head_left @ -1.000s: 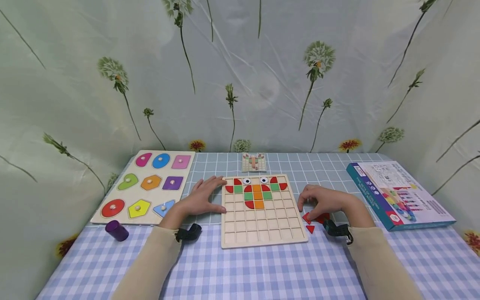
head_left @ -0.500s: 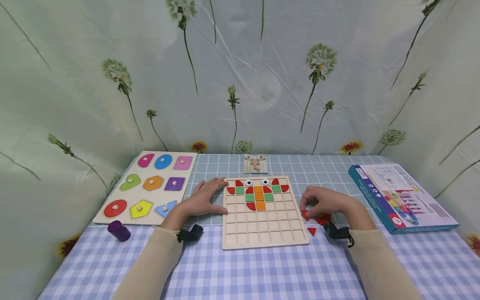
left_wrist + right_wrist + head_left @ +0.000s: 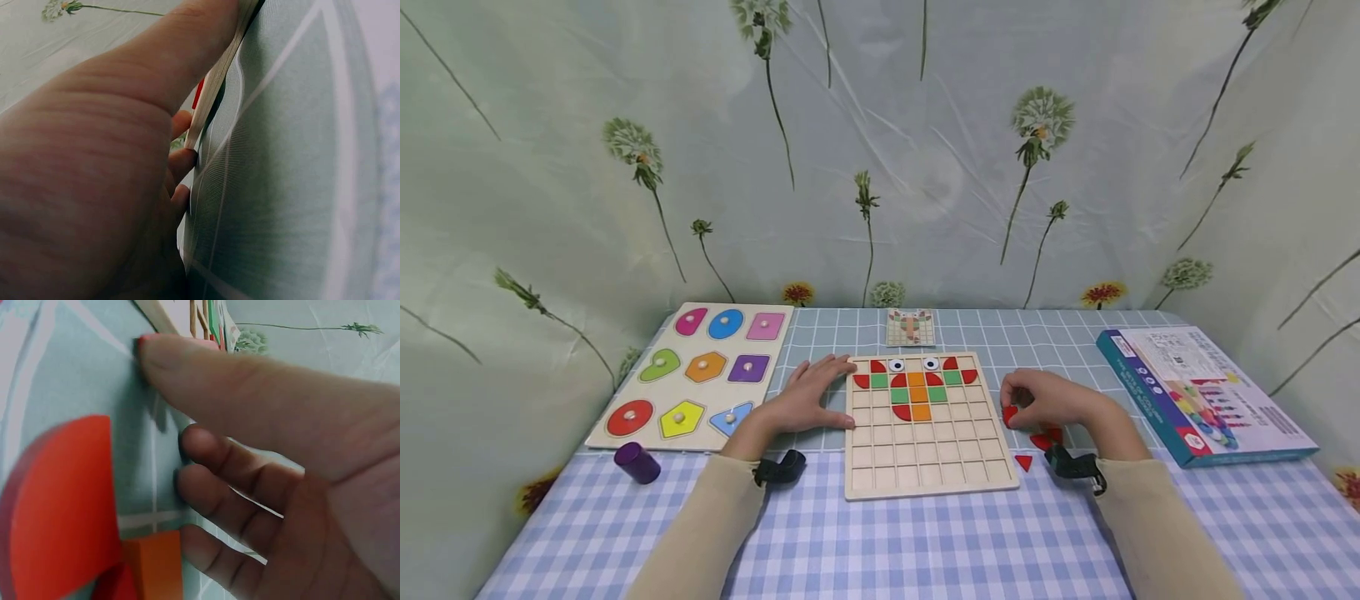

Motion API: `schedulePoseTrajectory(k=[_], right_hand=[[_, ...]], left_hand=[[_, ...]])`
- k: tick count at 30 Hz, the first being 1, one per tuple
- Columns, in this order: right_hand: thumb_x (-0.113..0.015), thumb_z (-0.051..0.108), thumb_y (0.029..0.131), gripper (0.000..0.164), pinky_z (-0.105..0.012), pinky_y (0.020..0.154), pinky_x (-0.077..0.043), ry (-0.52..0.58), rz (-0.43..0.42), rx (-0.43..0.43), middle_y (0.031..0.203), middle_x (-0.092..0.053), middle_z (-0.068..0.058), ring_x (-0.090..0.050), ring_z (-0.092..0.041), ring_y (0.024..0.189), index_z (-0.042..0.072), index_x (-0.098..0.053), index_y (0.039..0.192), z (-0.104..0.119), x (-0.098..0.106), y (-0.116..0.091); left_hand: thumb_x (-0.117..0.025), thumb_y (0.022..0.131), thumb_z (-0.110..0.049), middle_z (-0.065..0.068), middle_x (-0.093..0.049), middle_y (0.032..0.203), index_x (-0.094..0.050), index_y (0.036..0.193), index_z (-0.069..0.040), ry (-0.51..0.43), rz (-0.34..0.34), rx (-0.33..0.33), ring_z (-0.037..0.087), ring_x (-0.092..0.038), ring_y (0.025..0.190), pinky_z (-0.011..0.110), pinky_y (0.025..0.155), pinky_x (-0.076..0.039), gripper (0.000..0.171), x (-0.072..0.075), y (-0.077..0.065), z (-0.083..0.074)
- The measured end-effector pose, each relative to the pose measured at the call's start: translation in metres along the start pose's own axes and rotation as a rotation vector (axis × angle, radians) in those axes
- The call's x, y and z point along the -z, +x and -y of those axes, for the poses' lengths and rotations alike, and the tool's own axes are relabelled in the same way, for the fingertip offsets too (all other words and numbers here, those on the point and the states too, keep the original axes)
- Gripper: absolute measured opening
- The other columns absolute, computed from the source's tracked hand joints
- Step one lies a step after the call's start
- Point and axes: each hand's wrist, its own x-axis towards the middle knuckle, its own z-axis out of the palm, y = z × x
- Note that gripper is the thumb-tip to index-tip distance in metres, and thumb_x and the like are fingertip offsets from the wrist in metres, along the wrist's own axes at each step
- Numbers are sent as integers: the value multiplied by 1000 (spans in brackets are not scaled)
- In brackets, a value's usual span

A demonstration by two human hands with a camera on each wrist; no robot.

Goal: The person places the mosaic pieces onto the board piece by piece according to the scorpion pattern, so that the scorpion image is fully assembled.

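My left hand [image 3: 807, 398] rests at the left edge of a wooden grid board [image 3: 925, 454], thumb and fingers spread along its rim. In the left wrist view the thumb [image 3: 169, 56] lies against the board's edge. Red, green and orange pieces and two eye pieces [image 3: 932, 364] fill part of the upper grid. Beside the board's right edge, my right hand [image 3: 1047, 396] pinches a small red piece [image 3: 1010, 413] between thumb and fingers; its shape is mostly hidden. Under that hand lie more red pieces [image 3: 1047, 437], one a quarter circle [image 3: 69, 506]. A red triangle [image 3: 1023, 462] lies nearer.
A small pattern card [image 3: 911, 328] lies behind the board. On the left are a knobbed shape puzzle [image 3: 700, 392] and a purple cylinder [image 3: 637, 462]. A boxed game [image 3: 1206, 396] lies at right. A curtain with dandelions [image 3: 955, 167] hangs behind the table.
My right fingers have closed on a red piece and drawn it slightly away from the other red pieces, toward the far side. My left hand stays at the board's edge.
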Motion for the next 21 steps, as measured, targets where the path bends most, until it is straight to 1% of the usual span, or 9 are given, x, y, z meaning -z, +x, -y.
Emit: schedulePoseTrajectory(k=[6,13,17,21], right_hand=[[-78,15,84,19,-29,80,-52,36,-75,-19,90,-63,-2,-55,-18,87,15,-62,93,2,0,3],[-72,12,90,12,-30,83,-52,46,-183,28,92,-64,-2,-56,-18,89,14,-64,100,10,1,3],[-66,12,94,9,-28,80,-52,69,-242,45,94,-65,-4,-57,-19,89,12,-67,103,17,-3,6],[-65,12,95,10,-28,74,-56,150,-246,41,100,-65,-8,-59,-20,86,10,-67,105,24,-9,12]], left_hand=[[-80,77,-54,8,-27,166,-40,152,-18,1,0,1,33,-14,157,63,124,-1,93,0,0,0],[-80,77,-54,7,-27,166,-40,152,-18,-2,-1,-3,33,-14,157,62,124,-1,92,0,0,1],[-80,77,-55,7,-27,166,-40,152,-19,-1,-1,0,33,-14,156,63,124,-1,92,0,1,2],[-80,77,-55,7,-27,166,-40,152,-19,0,1,-1,33,-14,156,63,124,-1,93,0,1,1]])
